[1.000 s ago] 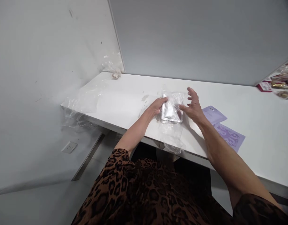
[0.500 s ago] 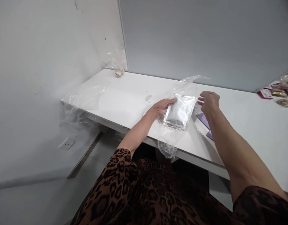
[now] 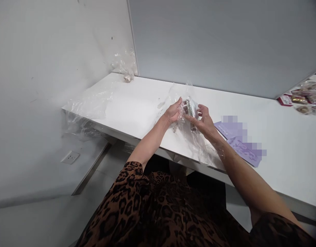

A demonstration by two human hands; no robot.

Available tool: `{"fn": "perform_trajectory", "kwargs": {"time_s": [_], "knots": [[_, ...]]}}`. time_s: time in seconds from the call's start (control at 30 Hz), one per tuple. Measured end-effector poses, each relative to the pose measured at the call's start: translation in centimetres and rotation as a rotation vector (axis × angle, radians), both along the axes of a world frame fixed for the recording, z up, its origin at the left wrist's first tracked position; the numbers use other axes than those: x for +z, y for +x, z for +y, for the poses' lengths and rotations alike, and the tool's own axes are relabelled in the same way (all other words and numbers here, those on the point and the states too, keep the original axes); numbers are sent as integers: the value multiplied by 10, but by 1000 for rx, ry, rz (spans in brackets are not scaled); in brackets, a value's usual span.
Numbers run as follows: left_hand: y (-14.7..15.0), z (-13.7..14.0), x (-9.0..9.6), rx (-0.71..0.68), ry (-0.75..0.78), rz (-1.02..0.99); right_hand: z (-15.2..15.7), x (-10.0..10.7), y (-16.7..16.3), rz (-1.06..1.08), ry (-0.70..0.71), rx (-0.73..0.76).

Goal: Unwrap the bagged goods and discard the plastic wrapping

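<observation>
Between my hands a packet (image 3: 189, 109) in clear plastic wrap (image 3: 196, 145) is tipped up on edge above the white table. A narrow side with brownish and green patches shows; the silver foil face is mostly out of sight. My left hand (image 3: 174, 111) grips the packet's left side, fingers partly hidden by the plastic. On the other side, my right hand (image 3: 205, 123) has its fingers around the packet, one finger reaching across the front. Loose plastic trails down over the table's front edge. Just right of my right hand lie two purple printed cards (image 3: 244, 151), partly blurred out.
Crumpled clear plastic (image 3: 87, 108) hangs over the left end of the white table (image 3: 137, 103). A clear bag (image 3: 126, 73) sits in the back left corner. Wrapped items with red and gold packaging (image 3: 299, 99) lie far right. A grey panel (image 3: 212, 44) rises behind.
The silver pouch, face up before, has been turned on edge within its plastic. My right hand has moved left and closed onto it, uncovering the purple cards. Loose plastic has shifted right.
</observation>
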State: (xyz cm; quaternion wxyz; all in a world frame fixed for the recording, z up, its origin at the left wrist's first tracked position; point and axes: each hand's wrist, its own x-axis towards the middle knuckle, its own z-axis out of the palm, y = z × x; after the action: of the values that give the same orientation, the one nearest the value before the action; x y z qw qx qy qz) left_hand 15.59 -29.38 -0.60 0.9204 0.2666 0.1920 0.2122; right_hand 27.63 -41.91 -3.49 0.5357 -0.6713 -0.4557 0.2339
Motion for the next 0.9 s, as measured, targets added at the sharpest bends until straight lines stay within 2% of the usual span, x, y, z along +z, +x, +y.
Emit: {"fn": "perform_trajectory", "kwargs": {"time_s": [0.1,0.2,0.37,0.43,0.5,0.57,0.63,0.8,0.9], "knots": [[-4,1,1,-50,12,-13,-5,10,9,173,43,-76],[-7,1,3,-37,16,1,-17,17,23,312,103,-177],[-9,2,6,27,10,-3,-40,5,55,455,50,-320],[-9,3,6,46,3,11,-48,-1,63,351,41,-381],[-9,3,4,65,3,28,-54,-2,63,125,62,-410],[-8,2,3,77,12,23,-56,1,56,-91,65,-353],[-8,0,3,85,29,-8,-51,6,45,-215,25,-244],[-9,-4,10,125,81,-70,-21,9,21,-374,-171,-95],[-12,-6,16,144,97,-85,-18,9,22,-339,-146,-94]]}}
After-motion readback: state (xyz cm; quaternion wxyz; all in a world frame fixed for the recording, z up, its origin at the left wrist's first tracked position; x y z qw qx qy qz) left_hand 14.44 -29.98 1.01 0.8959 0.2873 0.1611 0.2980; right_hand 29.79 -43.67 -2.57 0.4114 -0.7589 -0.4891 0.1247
